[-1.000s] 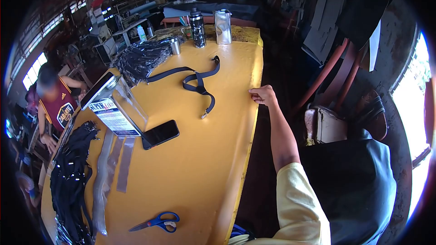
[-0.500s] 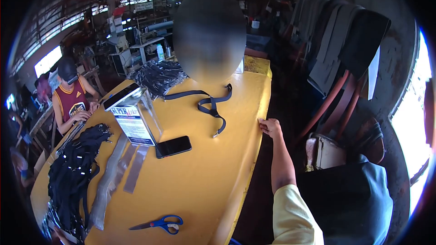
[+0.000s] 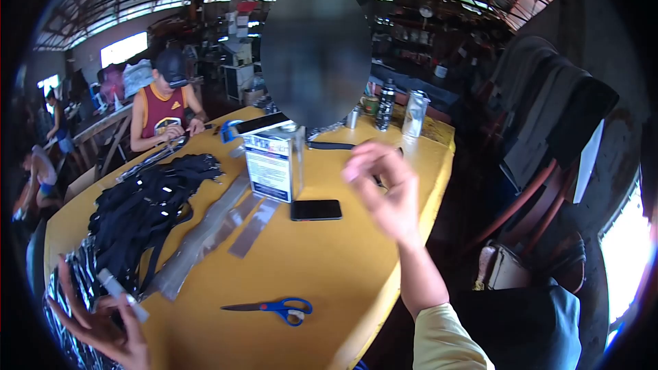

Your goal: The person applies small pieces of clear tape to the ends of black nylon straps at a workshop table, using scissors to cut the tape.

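My left hand (image 3: 110, 332) is low at the left, fingers spread, over the shiny wrapped ends (image 3: 72, 301) of a pile of black straps (image 3: 147, 209). A pale narrow strip (image 3: 123, 294) shows behind its thumb tip. My right hand (image 3: 387, 192) is raised over the right side of the yellow table (image 3: 329, 267), slightly blurred. Its fingers are loosely curled, with a gap inside the curve of thumb and forefinger and nothing visible in them. Behind it a black strap (image 3: 332, 145) lies partly hidden. Blue-handled scissors (image 3: 277, 308) lie between my hands.
A black phone (image 3: 316, 210) lies beside a printed box (image 3: 269, 168) with another phone (image 3: 262, 123) on top. Clear plastic strips (image 3: 199, 243) run beside the straps. Spray can (image 3: 385, 106) and bottle (image 3: 415, 115) stand at the back. A person (image 3: 164, 106) works at the far left.
My right hand has left the table's right edge and risen over the tabletop. My left hand has come into view at the lower left. The whole view has shifted.
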### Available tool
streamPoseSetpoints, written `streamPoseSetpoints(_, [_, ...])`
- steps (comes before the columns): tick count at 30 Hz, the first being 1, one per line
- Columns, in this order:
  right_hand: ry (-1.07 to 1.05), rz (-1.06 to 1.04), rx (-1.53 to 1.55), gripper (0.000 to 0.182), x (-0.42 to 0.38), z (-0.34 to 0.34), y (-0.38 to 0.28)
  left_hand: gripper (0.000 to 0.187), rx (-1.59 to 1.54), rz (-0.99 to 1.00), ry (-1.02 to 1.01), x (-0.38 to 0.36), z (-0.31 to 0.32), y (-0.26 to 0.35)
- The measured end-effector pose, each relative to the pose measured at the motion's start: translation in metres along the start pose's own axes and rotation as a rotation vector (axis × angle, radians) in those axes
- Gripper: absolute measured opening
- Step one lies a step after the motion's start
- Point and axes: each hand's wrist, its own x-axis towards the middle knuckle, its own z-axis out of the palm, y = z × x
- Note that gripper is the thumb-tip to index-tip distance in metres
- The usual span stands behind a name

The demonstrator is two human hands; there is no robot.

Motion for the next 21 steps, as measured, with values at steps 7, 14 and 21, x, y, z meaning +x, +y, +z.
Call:
streamPoseSetpoints(7, [-0.556, -0.153, 0.285, 0.036, -0.010, 0.134, -0.067, 0.110, -0.170, 0.189, -0.260, -0.009, -0.010, -0.009])
streamPoseSetpoints(14, [-0.791, -0.184, 0.382, 0.041, -0.009, 0.178, -0.108, 0.116, -0.246, 0.243, -0.369, 0.004, -0.024, -0.002])
streamPoseSetpoints(21, [-0.860, -0.302, 0.302, 0.043, -0.005, 0.186, -0.117, 0.117, -0.177, 0.262, -0.413, 0.004, -0.021, 0.004])
